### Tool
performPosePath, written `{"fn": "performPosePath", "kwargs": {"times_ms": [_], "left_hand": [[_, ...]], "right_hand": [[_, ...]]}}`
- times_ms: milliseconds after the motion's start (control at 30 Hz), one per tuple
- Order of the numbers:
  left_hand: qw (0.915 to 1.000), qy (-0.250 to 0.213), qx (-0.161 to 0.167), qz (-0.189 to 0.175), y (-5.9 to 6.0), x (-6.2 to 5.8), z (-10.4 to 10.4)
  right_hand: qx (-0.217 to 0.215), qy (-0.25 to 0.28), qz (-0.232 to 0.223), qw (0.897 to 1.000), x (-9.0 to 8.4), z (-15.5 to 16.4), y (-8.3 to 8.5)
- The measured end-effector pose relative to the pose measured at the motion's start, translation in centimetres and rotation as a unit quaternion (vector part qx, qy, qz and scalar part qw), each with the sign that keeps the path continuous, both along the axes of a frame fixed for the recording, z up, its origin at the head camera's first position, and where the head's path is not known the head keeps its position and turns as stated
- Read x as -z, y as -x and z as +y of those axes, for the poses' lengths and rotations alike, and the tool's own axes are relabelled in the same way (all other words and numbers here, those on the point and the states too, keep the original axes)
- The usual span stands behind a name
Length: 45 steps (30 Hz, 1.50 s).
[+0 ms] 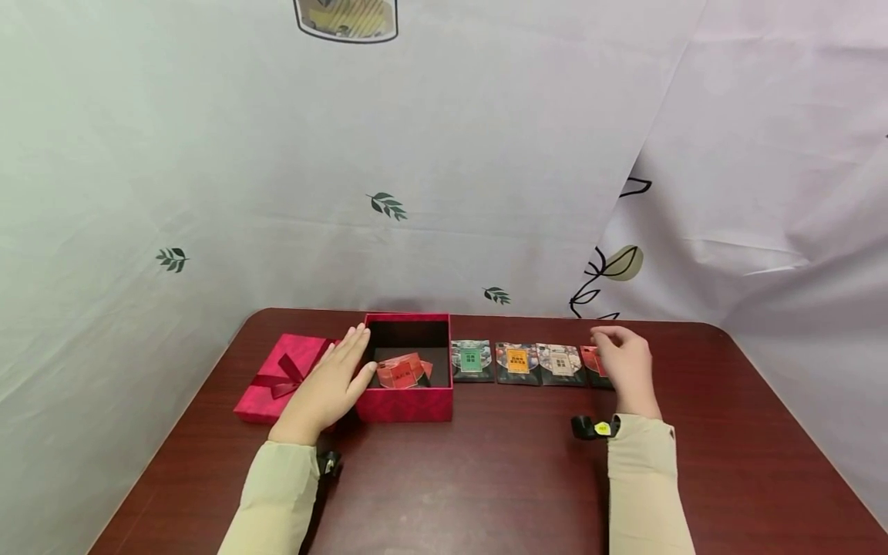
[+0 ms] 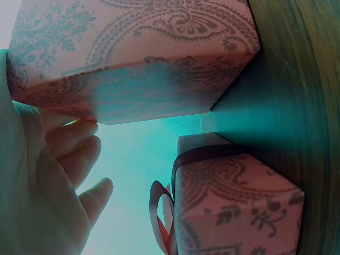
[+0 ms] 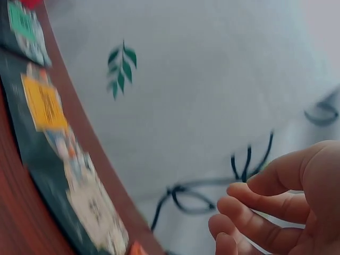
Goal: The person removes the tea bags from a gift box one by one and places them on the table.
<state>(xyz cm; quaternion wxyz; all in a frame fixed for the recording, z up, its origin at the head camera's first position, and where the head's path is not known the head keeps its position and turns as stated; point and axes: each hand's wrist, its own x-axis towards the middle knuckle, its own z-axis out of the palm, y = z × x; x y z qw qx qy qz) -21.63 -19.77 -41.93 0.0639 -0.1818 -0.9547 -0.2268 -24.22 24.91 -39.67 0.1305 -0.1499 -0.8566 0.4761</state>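
My left hand (image 1: pixel 326 389), fingers straight, is at the left side of a red box (image 1: pixel 405 406). Inside that box lie red packets (image 1: pixel 402 371). A lid (image 1: pixel 277 378) with a dark ribbon bow sits left of the box, partly behind my left hand; the left wrist view shows the hand beside the patterned box wall (image 2: pixel 149 87). Over the right end of a row of packets, my right hand (image 1: pixel 627 374) hovers with loosely bent fingers and nothing between them. The red-label packet (image 1: pixel 595 362) below it is partly hidden.
Left of the red-label packet lie packets with a green label (image 1: pixel 472 360), an orange label (image 1: pixel 516 361) and a beige label (image 1: pixel 560 364). They rest on a dark brown table (image 1: pixel 472 478). A pale cloth (image 1: pixel 444 154) hangs behind the table's far edge.
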Motion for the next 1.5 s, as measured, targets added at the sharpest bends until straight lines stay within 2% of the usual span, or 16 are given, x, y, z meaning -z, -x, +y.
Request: {"fn": "performPosePath", "kwargs": {"times_ms": [233, 300, 433, 600, 867, 1033, 1333, 1500], "left_hand": [[1.0, -0.002, 0.004, 0.004, 0.0, 0.1, 0.1], [1.0, -0.002, 0.005, 0.006, 0.0, 0.0, 0.2], [1.0, 0.001, 0.003, 0.009, 0.0, 0.0, 0.3], [0.9999, 0.007, 0.0, 0.012, 0.1, 0.0, 0.3], [0.9996, 0.026, -0.006, 0.008, 0.0, -0.1, -0.1], [0.9996, 0.024, -0.005, 0.015, -0.1, -0.2, -0.2], [0.9997, 0.018, 0.0, 0.018, -0.2, -0.2, 0.0], [0.9997, 0.019, -0.002, 0.013, -0.1, -0.2, 0.0]], "right_hand": [[-0.081, -0.045, 0.026, 0.995, -0.4, -4.0, 0.1], [-0.103, -0.043, 0.026, 0.993, -0.3, -5.0, 0.1], [-0.132, -0.014, 0.031, 0.991, -0.2, -6.6, 0.2], [-0.166, 0.048, 0.044, 0.984, 0.3, -8.7, 0.3], [-0.212, 0.126, 0.064, 0.967, 0.0, -12.5, -0.6], [-0.235, 0.186, 0.076, 0.951, -0.4, -14.8, -1.1], [-0.294, 0.212, 0.073, 0.929, -1.4, -18.1, -2.1], [-0.321, 0.177, 0.056, 0.929, -1.9, -19.9, -1.2]]}}
